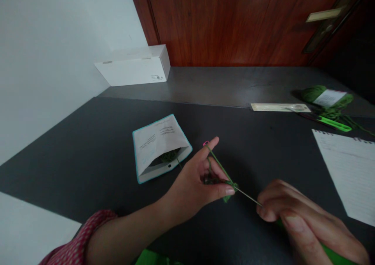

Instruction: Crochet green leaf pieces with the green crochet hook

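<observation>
Hands apart, bridged by a thin metal crochet hook (248,197). Small green crochet piece (227,198) is pinched at the thumb tip of the left hand (195,183), above the dark table (88,140). Green yarn strand (219,163) is run taut from the raised index finger down to the piece. Hook handle — green, mostly covered — is clamped in the right hand (307,222); hook tip is set at the piece, exact stitch can't be told. Pink stitch marker (205,143) is seen right by the left index finger.

White pouch (155,140) with teal edging is laid left of the hands, mouth open, green yarn visible inside. White box (134,73) is placed farther back by the wall. At right: labeled green yarn skein (315,94), a bright green-handled tool (335,123) just in front of it, a flat narrow packet (275,107), and a spiral notebook (351,171) nearer. Bright green item (152,258) is cut off at the bottom edge — type can't be told.
</observation>
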`<state>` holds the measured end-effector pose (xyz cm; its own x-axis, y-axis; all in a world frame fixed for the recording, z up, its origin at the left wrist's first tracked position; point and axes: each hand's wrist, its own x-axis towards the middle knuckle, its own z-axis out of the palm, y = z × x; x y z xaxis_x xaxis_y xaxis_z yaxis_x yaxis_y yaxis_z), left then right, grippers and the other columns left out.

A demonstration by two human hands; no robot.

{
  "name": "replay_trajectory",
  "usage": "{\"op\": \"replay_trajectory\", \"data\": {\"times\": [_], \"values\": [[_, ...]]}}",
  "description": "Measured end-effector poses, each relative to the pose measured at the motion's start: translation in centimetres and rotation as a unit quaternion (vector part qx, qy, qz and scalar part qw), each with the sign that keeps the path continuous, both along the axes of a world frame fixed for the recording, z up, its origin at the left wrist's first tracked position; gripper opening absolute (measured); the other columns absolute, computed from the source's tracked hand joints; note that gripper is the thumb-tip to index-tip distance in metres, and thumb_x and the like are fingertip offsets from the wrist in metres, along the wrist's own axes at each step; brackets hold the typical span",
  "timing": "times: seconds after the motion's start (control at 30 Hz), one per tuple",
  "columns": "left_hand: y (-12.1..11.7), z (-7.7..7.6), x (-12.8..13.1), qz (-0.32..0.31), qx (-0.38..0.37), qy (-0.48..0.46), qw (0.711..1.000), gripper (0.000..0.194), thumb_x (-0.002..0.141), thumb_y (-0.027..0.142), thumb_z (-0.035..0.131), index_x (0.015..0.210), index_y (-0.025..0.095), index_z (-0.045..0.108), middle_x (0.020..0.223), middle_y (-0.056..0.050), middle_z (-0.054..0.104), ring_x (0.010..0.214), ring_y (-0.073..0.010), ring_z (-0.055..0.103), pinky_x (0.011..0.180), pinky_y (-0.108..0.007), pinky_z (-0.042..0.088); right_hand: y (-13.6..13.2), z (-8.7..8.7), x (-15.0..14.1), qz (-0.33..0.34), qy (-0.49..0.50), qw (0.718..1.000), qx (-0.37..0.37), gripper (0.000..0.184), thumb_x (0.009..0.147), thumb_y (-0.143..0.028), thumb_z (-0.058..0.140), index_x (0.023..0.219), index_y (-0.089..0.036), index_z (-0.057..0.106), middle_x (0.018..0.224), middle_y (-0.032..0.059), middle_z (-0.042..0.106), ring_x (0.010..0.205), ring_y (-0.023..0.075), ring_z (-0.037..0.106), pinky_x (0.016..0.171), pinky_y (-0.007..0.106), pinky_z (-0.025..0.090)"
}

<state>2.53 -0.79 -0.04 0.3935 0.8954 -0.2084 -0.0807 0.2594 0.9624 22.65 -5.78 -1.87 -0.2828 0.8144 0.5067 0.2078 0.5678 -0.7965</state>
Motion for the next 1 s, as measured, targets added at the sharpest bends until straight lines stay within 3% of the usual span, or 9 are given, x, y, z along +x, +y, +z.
{"op": "replay_trajectory", "data": {"times": [0.27,0.4,0.63,0.8,0.9,1.0], "values": [[0.0,0.1,0.0,0.0,-0.006,-0.006,1.0,0.097,0.068,0.015,0.08,0.149,0.019,0.026,0.074,0.005,0.062,0.068,-0.012,0.06,0.071,-0.03,0.047,0.3,0.2,-0.2,-0.024,0.007,1.0,-0.004,0.024,0.101,-0.028,0.04,0.085,-0.021,0.056,0.073,0.0027,0.06,0.07,0.0179,0.061,0.061,0.031,0.046],[0.0,0.0,0.1,0.016,-0.002,-0.007,1.0,0.095,0.068,0.015,0.08,0.148,0.019,0.029,0.073,0.005,0.062,0.069,-0.0122,0.06,0.071,-0.029,0.047,0.4,0.1,0.1,0.014,-0.084,0.996,0.032,0.019,0.101,-0.025,0.04,0.09,-0.021,0.056,0.078,0.0053,0.062,0.074,0.0199,0.063,0.063,0.033,0.049],[-0.4,-0.1,0.7,0.066,-0.012,0.027,0.997,0.099,0.065,0.011,0.081,0.149,0.017,0.027,0.07,0.008,0.059,0.066,-0.01,0.056,0.071,-0.026,0.045,0.6,-0.4,-0.8,0.008,-0.123,0.986,0.109,0.019,0.098,-0.024,0.044,0.091,-0.019,0.061,0.079,0.0068,0.059,0.072,0.019,0.059,0.06,0.03,0.051],[-0.4,-0.1,0.7,0.055,-0.042,-0.039,0.997,0.123,0.063,0.008,0.083,0.153,0.021,0.0,0.066,0.009,0.06,0.065,-0.0103,0.058,0.068,-0.025,0.045,0.3,-1.2,-1.6,-0.037,-0.194,0.967,0.161,0.014,0.093,-0.026,0.055,0.082,-0.022,0.062,0.08,0.0057,0.06,0.068,0.0174,0.059,0.056,0.027,0.053],[-0.4,0.4,0.3,0.038,-0.076,-0.082,0.993,0.125,0.061,0.004,0.083,0.153,0.02,0.0,0.066,0.01,0.061,0.064,-0.0091,0.058,0.067,-0.023,0.044,-0.1,-1.7,-1.5,-0.068,-0.228,0.949,0.205,0.01,0.089,-0.029,0.062,0.08,-0.026,0.064,0.081,0.0044,0.066,0.07,0.0195,0.062,0.061,0.032,0.057],[-0.3,0.7,-0.1,0.0,-0.128,-0.118,0.985,0.124,0.059,0.004,0.084,0.153,0.018,0.003,0.066,0.009,0.062,0.062,-0.0087,0.058,0.068,-0.023,0.045,0.1,-1.1,-0.5,-0.024,-0.284,0.921,0.264,0.006,0.087,-0.03,0.066,0.089,-0.026,0.068,0.086,0.0049,0.073,0.078,0.022,0.067,0.075,0.038,0.059]]}}
